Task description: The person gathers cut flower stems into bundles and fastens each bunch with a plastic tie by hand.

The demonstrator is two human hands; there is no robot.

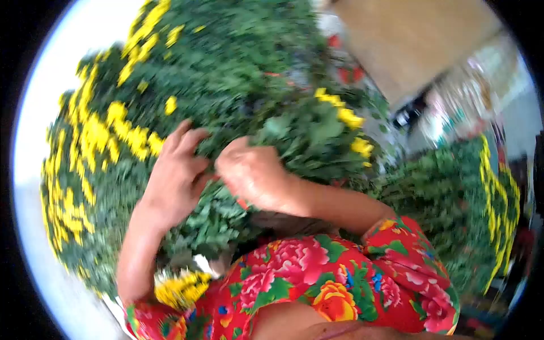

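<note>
My left hand is over a chrysanthemum bunch, its fingers bent. Its thumb and forefinger come close together near a small red bit between the hands; what they pinch is too blurred to make out. Beside it, my right hand is closed, knuckles up, hiding whatever it grips. Under and around both hands lies a leafy bunch of yellow chrysanthemums, with yellow heads to the right. Green leaves and more yellow flowers show below my left forearm. A red strip shows just under my right hand.
A large pile of yellow chrysanthemums spreads to the left and back. Another stack lies at the right. At the upper right are a brown board, clear plastic wrapping and a small black object.
</note>
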